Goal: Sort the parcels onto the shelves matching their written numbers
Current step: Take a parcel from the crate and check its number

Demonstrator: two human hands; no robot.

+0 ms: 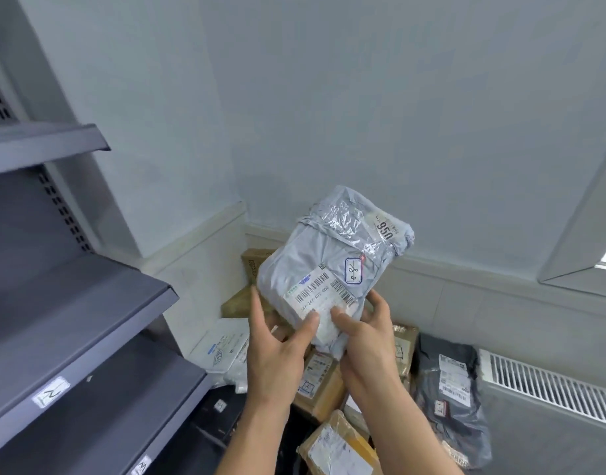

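- Current step: reading. The grey parcel (332, 269) is held up in front of the wall, at the centre of the view, above the pile of parcels (329, 389) on the floor.
- Grip, left hand (277, 351): clamped on the lower left edge of the grey parcel, thumb pressed on the shipping label (320, 298), fingers behind.
- Grip, right hand (366, 337): clamped on the lower right edge, thumb on the same label, fingers wrapped around the side at 3 o'clock.
- Markings: a blue-framed sticker (353, 270) with a handwritten figure sits at 1 o'clock from the shipping label. The figure cannot be read with certainty. A printed tag (385, 228) at the parcel's 1 o'clock corner shows "950".
- Shelves: the shelf unit (72, 303) stands at 9 o'clock from the parcel, well apart. A handwritten tag (51, 392) on one shelf edge appears to read "2"; a second tag (141, 466) shows at 7 o'clock, cut off by the frame.
- Judgement, next move: confirm the handwritten figure, then locate the shelf tag that matches. The visible shelves may not carry that number; a turn toward other shelves may be required.
- Judgement, handling: the soft bag deforms under the thumbs. Support it from below during transfer.
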